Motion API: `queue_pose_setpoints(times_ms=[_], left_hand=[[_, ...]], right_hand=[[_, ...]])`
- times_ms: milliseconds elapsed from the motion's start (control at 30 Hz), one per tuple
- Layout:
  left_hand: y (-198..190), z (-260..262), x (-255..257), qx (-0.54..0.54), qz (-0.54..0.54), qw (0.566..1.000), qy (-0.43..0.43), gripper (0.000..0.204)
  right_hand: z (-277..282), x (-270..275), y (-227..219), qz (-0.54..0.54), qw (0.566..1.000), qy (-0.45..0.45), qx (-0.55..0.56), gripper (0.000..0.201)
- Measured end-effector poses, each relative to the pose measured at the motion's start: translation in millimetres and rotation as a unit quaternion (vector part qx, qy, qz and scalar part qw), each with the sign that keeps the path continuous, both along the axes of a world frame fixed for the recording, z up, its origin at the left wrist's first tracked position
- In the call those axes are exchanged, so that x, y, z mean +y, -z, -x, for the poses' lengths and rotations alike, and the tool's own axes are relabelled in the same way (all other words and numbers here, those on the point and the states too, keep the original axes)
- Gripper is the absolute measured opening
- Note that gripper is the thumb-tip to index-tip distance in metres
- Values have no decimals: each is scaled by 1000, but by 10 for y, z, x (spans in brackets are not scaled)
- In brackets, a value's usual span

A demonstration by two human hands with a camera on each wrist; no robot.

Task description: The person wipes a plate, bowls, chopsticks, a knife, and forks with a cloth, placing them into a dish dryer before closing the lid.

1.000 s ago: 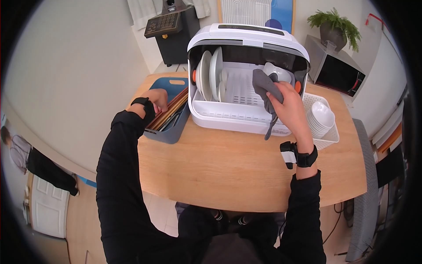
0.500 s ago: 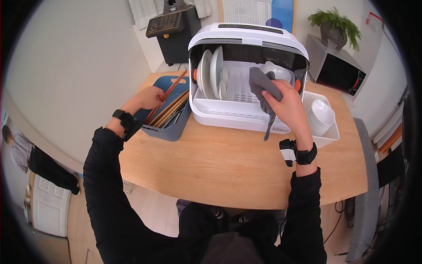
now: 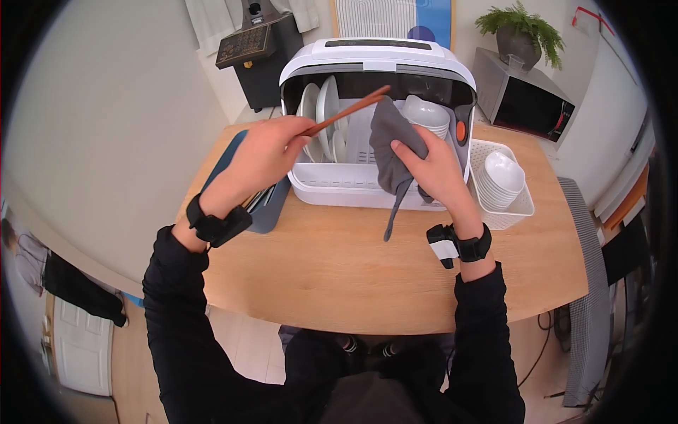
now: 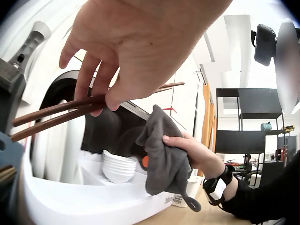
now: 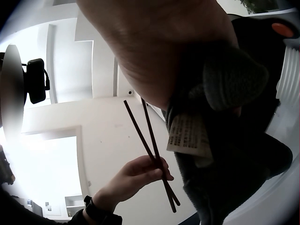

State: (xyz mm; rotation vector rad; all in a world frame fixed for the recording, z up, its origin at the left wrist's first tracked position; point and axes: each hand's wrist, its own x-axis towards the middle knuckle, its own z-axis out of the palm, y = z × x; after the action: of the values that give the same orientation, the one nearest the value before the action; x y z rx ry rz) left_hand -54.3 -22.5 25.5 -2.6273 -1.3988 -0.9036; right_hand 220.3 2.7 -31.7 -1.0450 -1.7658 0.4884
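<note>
My left hand pinches a pair of reddish-brown chopsticks between thumb and fingers. They cross slightly and point up and right, in front of the white dish cabinet. A grey cloth hangs from my right hand, its loop dangling below. In the head view the chopstick tips overlap the cloth's top edge. Under the left hand stands a blue bin, partly covered by that hand and forearm. Inside the open cabinet, plates stand upright on the left and white bowls are stacked on the right.
Right of the cabinet, a white basket holds stacked bowls. Behind it are a microwave and a potted plant. The wooden table extends toward me. Another person stands far left.
My left hand has drawn the chopsticks out of the blue bin and carried them right, toward the cloth. The cloth in my right hand has shifted left, and the head view has turned slightly.
</note>
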Motion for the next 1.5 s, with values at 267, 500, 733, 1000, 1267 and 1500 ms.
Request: queue_pose_setpoints(times_ms=[267, 500, 733, 1000, 1267, 1500], left_hand=[[394, -760, 227, -100, -2, 989, 110, 25], [434, -880, 218, -91, 55, 993, 52, 26], [317, -766, 220, -151, 139, 969, 140, 22], [326, -751, 109, -159, 124, 972, 123, 20], [395, -740, 84, -102, 69, 989, 86, 22], [266, -571, 21, -102, 108, 985, 91, 23]], right_hand=[[75, 93, 101, 190, 945, -121, 237, 37], [-160, 102, 40, 299, 808, -335, 381, 31], [-26, 130, 89, 260, 854, -269, 361, 37], [-24, 31, 1, 246, 866, -232, 369, 40], [-269, 88, -103, 238, 876, -226, 355, 36], [-494, 212, -59, 198, 876, -252, 361, 34]])
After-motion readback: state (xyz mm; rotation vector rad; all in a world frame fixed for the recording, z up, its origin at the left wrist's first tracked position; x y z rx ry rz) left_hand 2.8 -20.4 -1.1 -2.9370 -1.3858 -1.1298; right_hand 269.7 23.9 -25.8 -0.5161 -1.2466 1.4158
